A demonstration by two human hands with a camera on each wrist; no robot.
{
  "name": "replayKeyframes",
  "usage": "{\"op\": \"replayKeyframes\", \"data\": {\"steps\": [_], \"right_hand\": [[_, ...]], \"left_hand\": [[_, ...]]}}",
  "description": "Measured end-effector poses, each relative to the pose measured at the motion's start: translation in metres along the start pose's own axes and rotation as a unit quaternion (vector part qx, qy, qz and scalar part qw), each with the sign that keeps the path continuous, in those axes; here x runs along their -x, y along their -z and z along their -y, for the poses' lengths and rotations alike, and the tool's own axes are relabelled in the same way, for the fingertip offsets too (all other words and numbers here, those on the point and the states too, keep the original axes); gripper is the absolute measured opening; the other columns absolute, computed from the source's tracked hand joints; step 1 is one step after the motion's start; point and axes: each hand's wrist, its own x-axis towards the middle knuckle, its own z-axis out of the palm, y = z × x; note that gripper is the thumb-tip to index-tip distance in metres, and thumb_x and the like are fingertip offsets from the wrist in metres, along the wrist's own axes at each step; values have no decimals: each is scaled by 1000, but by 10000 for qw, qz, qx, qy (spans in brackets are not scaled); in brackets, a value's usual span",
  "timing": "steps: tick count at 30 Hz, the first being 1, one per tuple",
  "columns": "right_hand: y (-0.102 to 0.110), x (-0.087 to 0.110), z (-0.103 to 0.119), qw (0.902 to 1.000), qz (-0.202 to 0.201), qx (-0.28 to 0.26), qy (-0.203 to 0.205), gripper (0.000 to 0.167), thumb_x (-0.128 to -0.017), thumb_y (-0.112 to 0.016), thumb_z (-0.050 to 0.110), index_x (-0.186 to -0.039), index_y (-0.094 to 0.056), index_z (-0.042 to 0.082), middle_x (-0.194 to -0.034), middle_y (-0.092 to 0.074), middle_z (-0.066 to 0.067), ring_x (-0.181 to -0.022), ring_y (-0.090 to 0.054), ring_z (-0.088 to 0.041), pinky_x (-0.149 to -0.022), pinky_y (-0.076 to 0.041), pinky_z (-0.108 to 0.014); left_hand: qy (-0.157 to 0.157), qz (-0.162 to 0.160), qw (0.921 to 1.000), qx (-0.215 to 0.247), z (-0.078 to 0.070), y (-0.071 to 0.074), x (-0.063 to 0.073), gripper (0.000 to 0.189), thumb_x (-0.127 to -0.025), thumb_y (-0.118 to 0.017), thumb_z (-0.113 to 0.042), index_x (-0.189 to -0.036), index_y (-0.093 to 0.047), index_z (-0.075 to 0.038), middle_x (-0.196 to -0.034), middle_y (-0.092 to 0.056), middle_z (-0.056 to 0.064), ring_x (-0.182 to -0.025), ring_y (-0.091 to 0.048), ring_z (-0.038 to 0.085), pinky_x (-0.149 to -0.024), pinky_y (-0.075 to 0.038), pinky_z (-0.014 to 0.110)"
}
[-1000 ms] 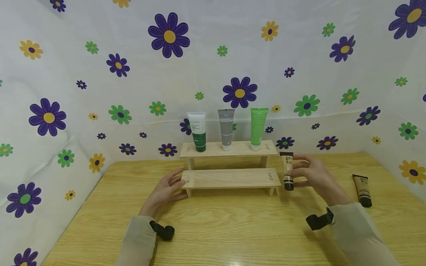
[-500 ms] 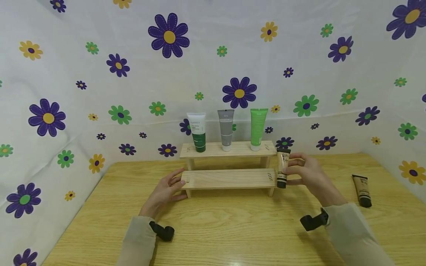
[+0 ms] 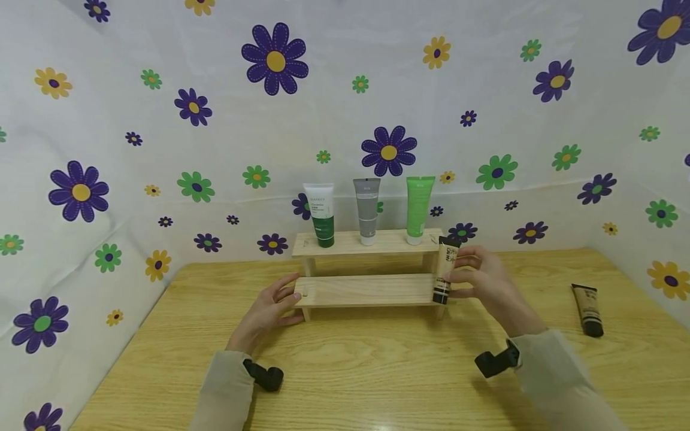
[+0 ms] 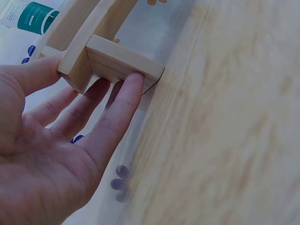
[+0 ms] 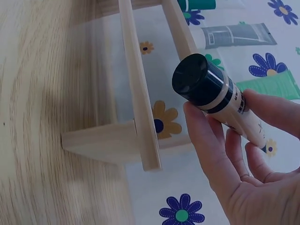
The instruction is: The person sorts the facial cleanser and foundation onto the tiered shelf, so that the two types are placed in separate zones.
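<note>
My right hand (image 3: 484, 280) pinches a small beige squeeze tube (image 3: 446, 266) with a black cap, cap down. The tube overlaps the right end of the lower step of a wooden two-step display rack (image 3: 372, 291); in the right wrist view its black cap (image 5: 197, 79) is above the step's edge. My left hand (image 3: 269, 306) holds the left end of the lower step, thumb at the board's end and fingers against its leg (image 4: 124, 61). On the upper step stand a white-and-green tube (image 3: 322, 215), a grey tube (image 3: 367, 209) and a bright green tube (image 3: 418, 209).
A second beige tube (image 3: 589, 310) with a black cap lies on the wooden table (image 3: 345, 371) at the right. Behind the rack hangs a white sheet (image 3: 323, 120) printed with flowers. Each wrist carries a small black camera.
My right hand has moved left with the beige tube, from beside the rack to over the right end of the lower step. My left hand has stayed on the rack.
</note>
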Motion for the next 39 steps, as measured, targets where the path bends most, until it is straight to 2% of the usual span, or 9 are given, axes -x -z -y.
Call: {"op": "replayKeyframes", "data": {"steps": [10,18,29,39], "right_hand": [[-18,-4,3,9998,-75,-131,147,48,-89,-65,-12,-128,-38,-4,-118,-45,-16,-96,-55,-15,-78,-61,-37],[-35,-6,5,9988,-67,-251,427,43,-88,-67,-15,-121,-42,-5,-108,-49,-12,-88,-60,-13,-73,-62,-33],[-56,-9,4,9975,-132,-513,467,46,-85,-66,-19,-122,-41,-5,-107,-51,-12,-85,-64,-12,-72,-62,-34],[-71,-11,3,9970,-99,-474,601,44,-86,-69,-15,-120,-44,-2,-103,-56,-9,-86,-64,-12,-71,-62,-33]], "left_hand": [[-6,-5,10000,-31,0,0,0,60,-107,-52,-8,-160,-26,-3,-154,-35,31,-132,-47,46,-94,-55,51],[26,-37,10000,-42,1,1,0,60,-107,-52,-7,-160,-26,-4,-154,-35,31,-133,-45,47,-94,-54,52],[10,-46,10000,4,2,-1,-2,60,-106,-53,-6,-160,-27,-4,-154,-35,31,-133,-45,48,-94,-54,52],[35,-64,10000,-7,3,1,-2,59,-107,-50,-5,-161,-26,-6,-155,-35,30,-134,-45,48,-95,-53,53]]}}
